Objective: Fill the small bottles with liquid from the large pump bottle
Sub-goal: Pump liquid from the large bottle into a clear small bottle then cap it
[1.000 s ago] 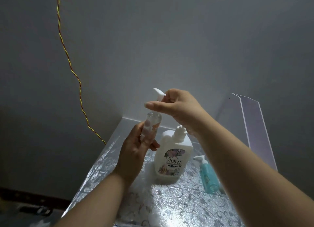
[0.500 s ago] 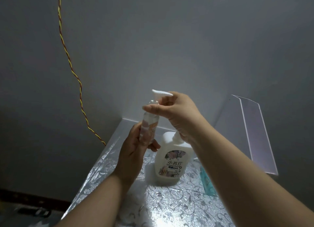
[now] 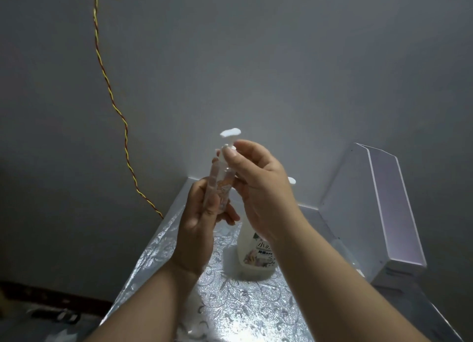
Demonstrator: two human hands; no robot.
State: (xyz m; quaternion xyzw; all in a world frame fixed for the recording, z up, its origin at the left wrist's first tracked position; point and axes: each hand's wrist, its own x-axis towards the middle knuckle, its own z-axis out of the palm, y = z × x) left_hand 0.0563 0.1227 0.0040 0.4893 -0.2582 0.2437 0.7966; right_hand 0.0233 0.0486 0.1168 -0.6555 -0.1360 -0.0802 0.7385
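Note:
A small clear bottle (image 3: 219, 185) is held upright above the table by my left hand (image 3: 198, 224), which wraps its lower body. Its white pump top (image 3: 230, 133) sticks up above my fingers. My right hand (image 3: 258, 188) pinches the white collar just under that pump head. The large white pump bottle (image 3: 252, 254) with a printed label stands on the table behind my right wrist, which hides its upper body; only the tip of its pump (image 3: 291, 181) shows.
The table (image 3: 243, 306) has a shiny silver floral cover. A white box-like appliance (image 3: 378, 213) stands at the right against the grey wall. A twisted yellow-red cord (image 3: 112, 106) hangs down the wall on the left.
The small bottle's pump head has turned and my right hand has slid from the pump head down to its collar. The view has shifted, and my right arm now hides the blue-green bottle.

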